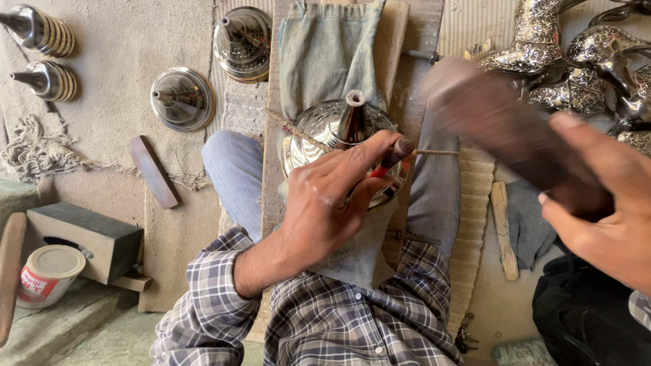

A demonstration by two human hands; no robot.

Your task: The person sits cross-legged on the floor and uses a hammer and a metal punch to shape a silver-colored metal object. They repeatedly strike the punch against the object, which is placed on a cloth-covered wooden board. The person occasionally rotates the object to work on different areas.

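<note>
Centrally, engraved metal lid (319,129) on lap board, spout away; left hand (325,203) clamps red-handled chisel (392,157) tilted onto its right rim; right hand (603,203) grips blurred wooden mallet (502,129), raised well right.

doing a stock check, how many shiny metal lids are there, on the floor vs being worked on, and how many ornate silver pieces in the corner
Cone-topped metal lids on the floor mat: 4
Metal lid being worked on under the left hand: 1
Ornate silver pieces at top right: a cluster, overlapping, count unclear
Total lids: 5
</note>
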